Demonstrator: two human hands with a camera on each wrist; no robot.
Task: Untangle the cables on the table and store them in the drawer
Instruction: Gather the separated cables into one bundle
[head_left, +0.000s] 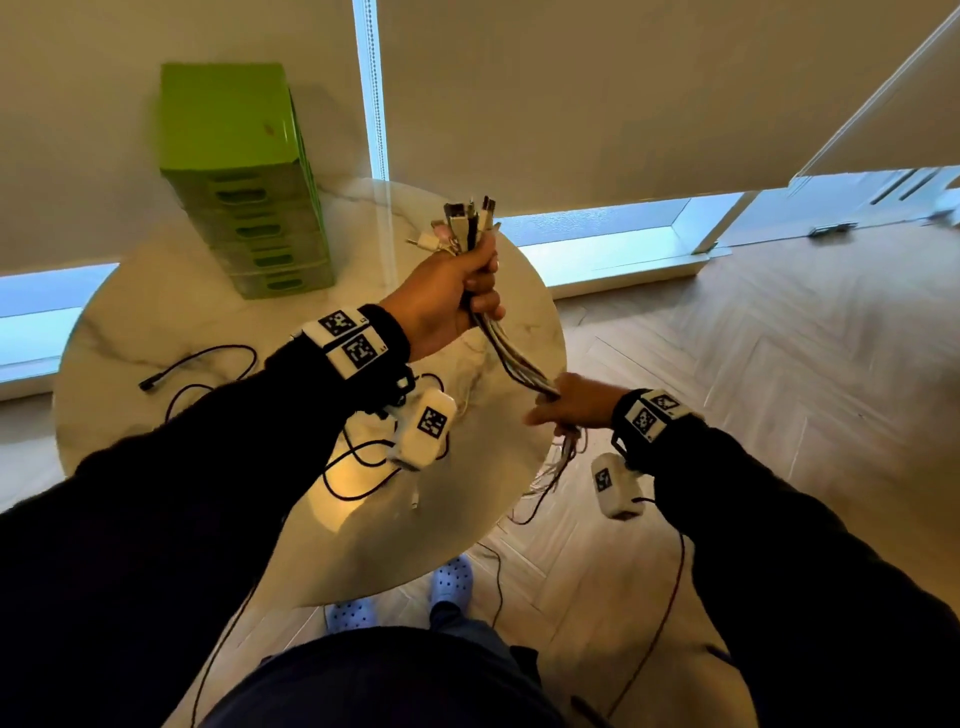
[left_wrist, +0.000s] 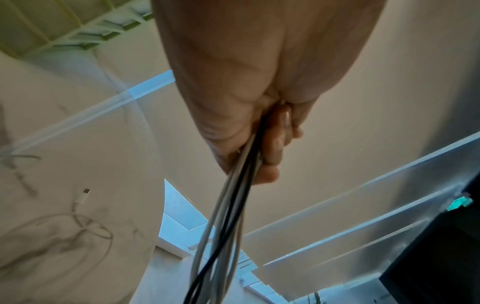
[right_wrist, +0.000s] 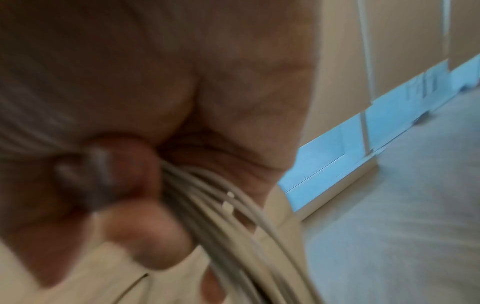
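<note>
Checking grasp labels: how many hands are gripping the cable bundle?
2. Left hand grips the bundle near its plugs; right hand grips it lower down.

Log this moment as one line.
left hand grips cable bundle near plugs | right hand grips bundle lower | green drawer unit closed

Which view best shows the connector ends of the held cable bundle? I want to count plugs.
The head view: the connector ends fan out above the left hand. The left wrist view shows only cords below the fist; the right wrist view, blurred cords.
</note>
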